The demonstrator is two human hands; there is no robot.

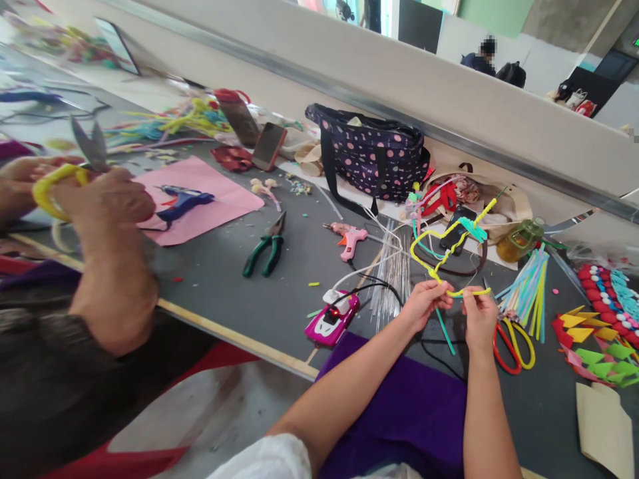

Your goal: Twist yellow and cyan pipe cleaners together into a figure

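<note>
Both my hands hold a bent yellow pipe cleaner (418, 241) above the table. My left hand (428, 299) pinches it near a twisted joint, and my right hand (480, 313) pinches it close to its loose end. From there the yellow shape loops upward and ends in a straight tip wound on a thin dark wire. A small teal pipe-cleaner piece (474, 229) is fixed near that tip. Below my fingers hangs a thin teal strip (445, 332); whether it joins the yellow shape I cannot tell. Scissors (514, 346) with red and yellow handles lie just right of my right hand.
Left of my hands lie a pink glue gun (353, 241), green-handled pliers (269, 253), silver wires (392, 279) and a magenta power strip (333, 319). Pastel pipe cleaners (534, 293) and a jar (520, 241) stand right. At far left, a co-worker's hand (107, 193) holds yellow-handled scissors.
</note>
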